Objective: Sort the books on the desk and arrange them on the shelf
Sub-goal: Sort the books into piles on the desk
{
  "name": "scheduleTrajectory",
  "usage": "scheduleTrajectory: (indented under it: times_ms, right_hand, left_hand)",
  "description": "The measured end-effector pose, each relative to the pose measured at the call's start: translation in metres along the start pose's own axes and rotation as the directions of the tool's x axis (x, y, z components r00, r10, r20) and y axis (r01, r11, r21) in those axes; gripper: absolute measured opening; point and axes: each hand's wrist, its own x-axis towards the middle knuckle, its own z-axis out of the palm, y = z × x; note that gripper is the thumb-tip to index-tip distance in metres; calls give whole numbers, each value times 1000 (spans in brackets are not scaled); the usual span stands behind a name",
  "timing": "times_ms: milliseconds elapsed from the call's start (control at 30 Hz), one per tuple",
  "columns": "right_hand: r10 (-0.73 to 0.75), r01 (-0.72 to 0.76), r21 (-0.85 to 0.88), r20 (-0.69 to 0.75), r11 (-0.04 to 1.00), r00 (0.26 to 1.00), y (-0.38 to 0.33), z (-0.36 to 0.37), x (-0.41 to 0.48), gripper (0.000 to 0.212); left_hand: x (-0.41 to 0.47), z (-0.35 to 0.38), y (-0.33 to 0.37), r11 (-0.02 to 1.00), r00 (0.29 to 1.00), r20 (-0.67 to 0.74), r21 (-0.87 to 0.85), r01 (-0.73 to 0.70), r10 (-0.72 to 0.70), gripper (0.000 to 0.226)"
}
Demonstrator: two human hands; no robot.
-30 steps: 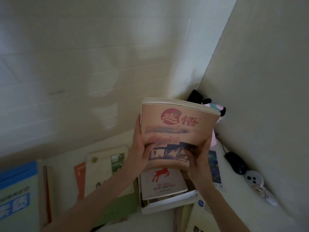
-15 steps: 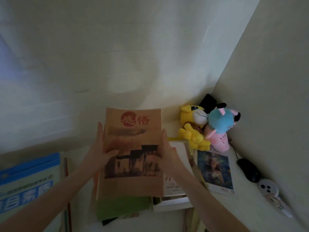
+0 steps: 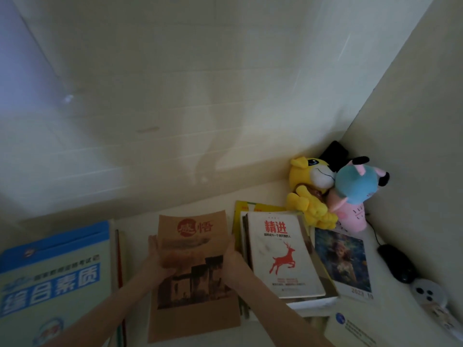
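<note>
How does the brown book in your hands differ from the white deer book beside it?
The brown book has a tan cover with a dark building picture; the white book shows a red deer. The brown book is held at its side edges by the left hand and right hand; the white book lies untouched atop a stack. Both face up, with red title marks.

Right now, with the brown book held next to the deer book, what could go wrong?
The brown book is close beside the deer book, which tops an uneven pile; a bump might slide that pile. The yellow plush toy seems to lean on the pile's back corner, so it could topple if the pile shifts. It is also dim, so titles may be misread when sorting.
</note>
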Motion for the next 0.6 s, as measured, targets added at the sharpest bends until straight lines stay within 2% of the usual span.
scheduleTrajectory:
  times_ms: [100, 133, 167, 200, 267, 300, 367, 400, 433, 500, 533, 600]
  right_hand:
    - [-131, 134, -274, 30, 952, 991, 11, 4, -2, 82]
    - [-164, 187, -402, 91, 896, 982, 3, -3, -15, 79]
    - [-149, 179, -344, 111, 922, 983, -1, -7, -26, 69]
    - [-217, 226, -325, 62, 918, 974, -5, -17, -35, 70]
    - [-287, 267, -252, -46, 930, 957, -9, -44, -52, 76]
    - [-289, 259, -228, -112, 939, 951, -6, -66, -55, 76]
    - [-277, 190, -281, -313, 941, 908, 3, -113, -59, 77]
    - [-261, 173, -248, -384, 953, 886, 20, -138, -53, 79]
    - [-167, 119, -142, -403, 983, 900, 38, -158, -44, 85]
    - [50, -12, 130, -293, 991, 955, 71, -178, -30, 101]
    - [132, -99, 167, -198, 981, 971, 87, -183, -25, 99]
    - [217, -204, 213, -39, 956, 975, 113, -185, -19, 80]
  left_hand:
    - [-2, 2, 9, 997, 999, 41, 69, 32, -35, 106]
    - [-3, 2, 11, 991, 997, 34, 110, 70, -74, 107]
    - [-6, 1, 14, 978, 995, 22, 183, 95, -101, 110]
    - [-10, 0, 19, 952, 995, 12, 292, 88, -96, 116]
    - [-14, 0, 26, 919, 998, -59, 394, 7, 18, 119]
    - [-15, 1, 32, 927, 989, -95, 368, -68, 110, 114]
    - [-20, 6, 47, 925, 960, -77, 300, -233, 267, 98]
    - [-22, 14, 55, 918, 949, -39, 268, -291, 312, 91]
    - [-26, 22, 64, 930, 951, 34, 201, -309, 308, 87]
    - [-36, 42, 85, 973, 945, 230, -47, -228, 233, 85]
    - [-40, 53, 93, 971, 930, 305, -178, -157, 206, 81]
    - [-46, 71, 110, 938, 873, 462, -346, 19, 153, 65]
